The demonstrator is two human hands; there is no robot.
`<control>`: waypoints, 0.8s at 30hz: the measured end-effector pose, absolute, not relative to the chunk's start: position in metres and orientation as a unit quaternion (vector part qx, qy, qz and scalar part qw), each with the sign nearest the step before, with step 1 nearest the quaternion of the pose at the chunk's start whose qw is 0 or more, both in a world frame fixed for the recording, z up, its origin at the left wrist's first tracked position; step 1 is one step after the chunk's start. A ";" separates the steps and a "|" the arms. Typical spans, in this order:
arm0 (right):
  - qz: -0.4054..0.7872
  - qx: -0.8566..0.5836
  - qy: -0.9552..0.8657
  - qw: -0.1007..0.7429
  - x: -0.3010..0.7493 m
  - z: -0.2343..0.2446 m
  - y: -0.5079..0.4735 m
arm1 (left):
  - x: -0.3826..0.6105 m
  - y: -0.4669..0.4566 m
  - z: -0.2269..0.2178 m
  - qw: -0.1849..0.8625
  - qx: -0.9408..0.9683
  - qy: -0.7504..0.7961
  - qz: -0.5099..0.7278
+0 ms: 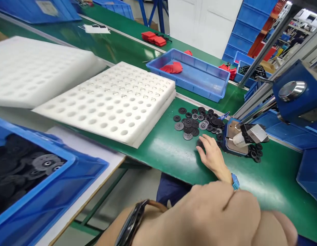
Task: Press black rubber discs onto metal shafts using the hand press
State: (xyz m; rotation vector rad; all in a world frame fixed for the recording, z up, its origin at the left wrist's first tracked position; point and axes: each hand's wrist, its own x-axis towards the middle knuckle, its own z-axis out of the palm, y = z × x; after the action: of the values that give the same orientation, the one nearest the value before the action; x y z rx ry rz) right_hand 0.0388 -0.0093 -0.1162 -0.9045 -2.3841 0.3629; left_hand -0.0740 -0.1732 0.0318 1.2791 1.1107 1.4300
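Observation:
My right hand [211, 155], with a blue band at the wrist, lies flat on the green table [173, 160]. Its fingers are spread, and the fingertips rest on a black disc [199, 143] at the near edge of a pile of black and grey discs [196, 122]. My left hand [225, 218] is very close to the camera at the bottom. It shows its back with the fingers curled under, and a dark watch [131, 223] sits on the wrist. Whatever the curled fingers hold is hidden.
A small press fixture [247, 136] with more discs stands right of the pile. White foam trays with round pockets [109, 102] lie to the left. A blue bin of black discs [32, 171] sits near left. A shallow blue tray [194, 73] with red pieces stands behind.

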 end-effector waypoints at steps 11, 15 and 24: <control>0.111 -0.402 -0.872 0.255 0.032 -0.151 -0.013 | -0.142 -0.053 -0.055 0.098 0.683 0.661 0.294; 0.114 -0.421 -0.856 0.277 0.032 -0.153 -0.014 | -0.146 -0.038 -0.092 0.071 0.668 0.675 0.305; 0.117 -0.408 -0.839 0.340 0.038 -0.165 -0.009 | -0.132 -0.014 -0.152 0.118 0.632 0.719 0.262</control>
State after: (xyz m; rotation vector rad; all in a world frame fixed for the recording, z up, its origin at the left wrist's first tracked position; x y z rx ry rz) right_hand 0.0383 -0.0095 -0.1651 -1.0622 -2.1830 0.3055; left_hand -0.1321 -0.0135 -0.1524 1.8493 2.1049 0.7677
